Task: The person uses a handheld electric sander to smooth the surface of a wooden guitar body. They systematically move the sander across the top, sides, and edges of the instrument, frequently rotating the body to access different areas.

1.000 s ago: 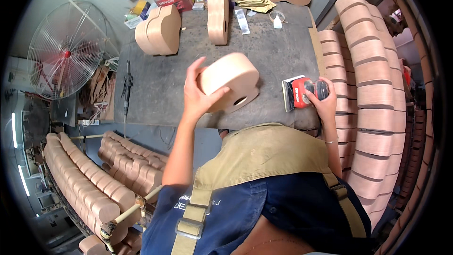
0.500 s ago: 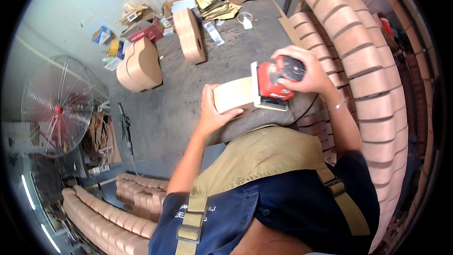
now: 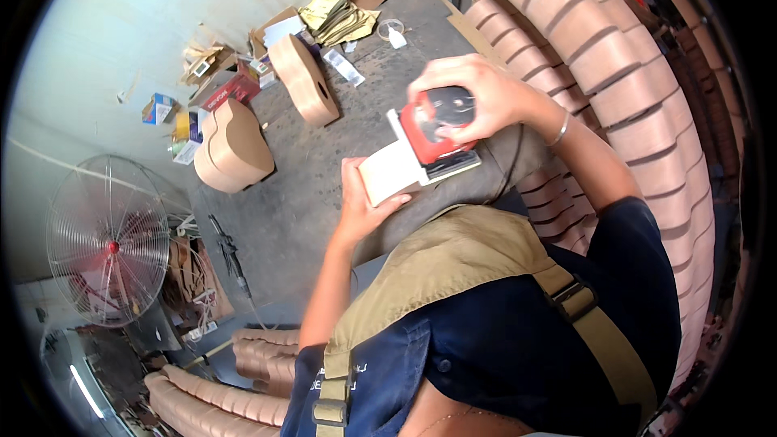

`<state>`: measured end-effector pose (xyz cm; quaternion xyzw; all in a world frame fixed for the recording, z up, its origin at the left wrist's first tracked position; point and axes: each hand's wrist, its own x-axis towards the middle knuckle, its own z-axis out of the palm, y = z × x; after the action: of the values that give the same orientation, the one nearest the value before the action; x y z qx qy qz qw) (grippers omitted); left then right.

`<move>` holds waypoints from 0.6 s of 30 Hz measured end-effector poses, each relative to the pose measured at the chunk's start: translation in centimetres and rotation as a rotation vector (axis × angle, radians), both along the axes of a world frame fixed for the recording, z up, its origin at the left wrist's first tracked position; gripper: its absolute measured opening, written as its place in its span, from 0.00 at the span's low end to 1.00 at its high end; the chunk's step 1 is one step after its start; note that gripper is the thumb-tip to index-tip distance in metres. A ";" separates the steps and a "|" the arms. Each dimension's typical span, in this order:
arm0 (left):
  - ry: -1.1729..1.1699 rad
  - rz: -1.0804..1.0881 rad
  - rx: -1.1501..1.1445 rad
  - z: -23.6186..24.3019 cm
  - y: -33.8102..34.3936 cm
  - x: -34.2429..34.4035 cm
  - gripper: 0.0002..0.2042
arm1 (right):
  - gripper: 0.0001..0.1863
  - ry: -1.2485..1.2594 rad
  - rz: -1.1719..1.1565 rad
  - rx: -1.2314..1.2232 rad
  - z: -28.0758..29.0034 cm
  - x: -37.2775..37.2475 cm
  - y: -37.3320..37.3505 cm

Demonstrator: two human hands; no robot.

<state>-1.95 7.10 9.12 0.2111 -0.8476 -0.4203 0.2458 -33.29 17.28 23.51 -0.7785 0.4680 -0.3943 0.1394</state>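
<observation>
The left hand (image 3: 360, 206) had its grip around the left end of a small wooden instrument body (image 3: 392, 171), the thumb along the near edge and the fingers at the far side. The right hand (image 3: 481, 97) had its grip curled over the top of a red and black sander (image 3: 425, 129), whose flat plate stood tilted against the body's right end. That body was above the near part of the desk, close in front of the person; whether it touched the surface could not be told.

Pale lettering ran along a red box (image 3: 235, 87) at the far left of the desk, and dark print covered the top of a pile of yellow packets (image 3: 328, 4). White lettering also showed on the chest of the person's navy shirt (image 3: 510, 332), partly hidden by a strap of the tan apron (image 3: 453, 259).

The desk (image 3: 299, 218) was dark grey, scuffed and speckled. On it were a rounded body (image 3: 235, 146), a second one on its side (image 3: 301, 77), a white bottle (image 3: 396, 37) and, near the left edge, a black corded tool (image 3: 229, 255). A wire-caged fan (image 3: 109, 247) with a red hub stood left of the desk, before a pale wall (image 3: 146, 24). Long rows of wooden bodies (image 3: 623, 89) filled the right side.
</observation>
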 end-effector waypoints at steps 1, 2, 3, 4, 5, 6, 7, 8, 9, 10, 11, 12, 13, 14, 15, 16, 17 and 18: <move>-0.055 -0.015 -0.050 0.4 0.4 -0.7 0.46 | 0.28 0.018 0.012 -0.035 0.7 0.9 -0.6; -0.086 -0.028 -0.156 0.9 0.8 -1.4 0.48 | 0.29 0.052 0.031 0.000 1.6 2.2 -1.4; -0.039 -0.049 -0.248 1.0 0.6 -2.1 0.51 | 0.28 0.059 0.049 -0.003 2.3 3.6 -2.2; 0.010 -0.068 -0.337 0.8 0.6 -2.7 0.53 | 0.28 0.068 0.070 -0.003 2.7 4.4 -2.5; 0.042 -0.069 -0.087 -0.3 0.0 -2.5 0.58 | 0.28 0.055 0.062 0.005 2.8 4.2 -2.5; 0.068 -0.011 -0.070 0.7 0.0 -2.1 0.54 | 0.28 0.038 0.064 0.014 2.7 4.3 -2.7; -0.019 -0.016 -0.052 -0.1 -1.1 -0.5 0.51 | 0.28 0.022 0.067 0.023 2.5 4.2 -2.9; -0.103 -0.014 -0.034 -0.6 -2.2 1.4 0.49 | 0.29 0.023 0.024 0.065 1.6 3.1 -2.6; -0.146 0.017 0.036 0.8 -2.0 2.6 0.45 | 0.29 -0.018 -0.009 0.041 0.4 2.1 -1.8; -0.147 0.033 0.059 0.7 -2.5 3.8 0.47 | 0.29 -0.055 -0.034 0.018 -0.7 1.2 -0.8; -0.152 0.051 0.086 0.3 -2.6 5.3 0.48 | 0.28 -0.139 -0.052 0.074 -2.0 0.5 0.6; -0.153 0.056 0.115 -0.2 -2.7 6.0 0.49 | 0.28 -0.218 -0.084 0.133 -3.4 -0.1 2.2; -0.133 0.056 0.163 0.2 -2.5 6.2 0.49 | 0.27 -0.271 -0.155 0.096 -4.8 -0.2 3.5; -0.128 0.060 0.191 0.3 -2.4 6.3 0.49 | 0.26 -0.320 -0.230 0.059 -6.3 -0.1 4.8; -0.131 0.055 0.219 0.5 -2.4 6.3 0.49 | 0.29 -0.338 -0.295 0.111 -6.9 0.1 5.6; -0.135 0.047 0.246 0.6 -2.5 6.2 0.48 | 0.29 -0.297 -0.280 0.091 -7.4 -0.4 5.7; -0.139 0.044 0.234 0.8 -2.4 6.0 0.48 | 0.29 -0.261 -0.269 0.071 -6.5 -0.2 5.4; -0.145 0.033 0.218 1.1 -2.5 5.4 0.48 | 0.29 -0.225 -0.266 0.045 -5.3 0.0 4.9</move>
<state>3.42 4.64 10.18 0.2803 -0.8088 -0.4894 0.1664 -33.32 22.23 18.21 -0.6574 0.5570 -0.4833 0.1550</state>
